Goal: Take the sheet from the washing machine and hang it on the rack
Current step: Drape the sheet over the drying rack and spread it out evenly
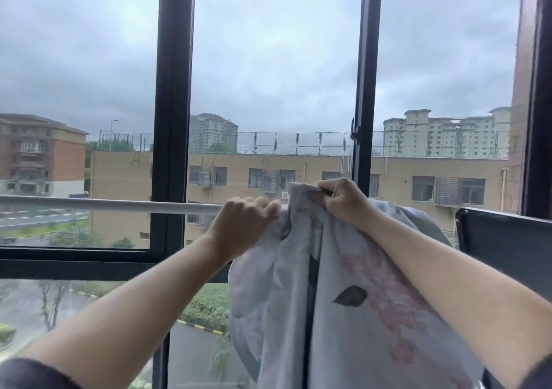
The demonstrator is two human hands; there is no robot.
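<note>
The sheet [343, 293] is pale grey-white with faded pink flowers and a dark leaf print. It hangs bunched in long folds over the white rack bar [113, 204], which runs level across the window. My left hand [245, 224] is closed on the sheet's left edge right at the bar. A little higher and to the right, my right hand [343, 198] pinches the sheet's top hem. More of the sheet drapes behind my right forearm. The bar's right part is hidden by the sheet.
Black window frames [171, 113] stand just behind the bar, with a window handle [355, 133] at the middle. A dark flat object [507, 239] sits at the right beside the sheet. Buildings and a road lie outside.
</note>
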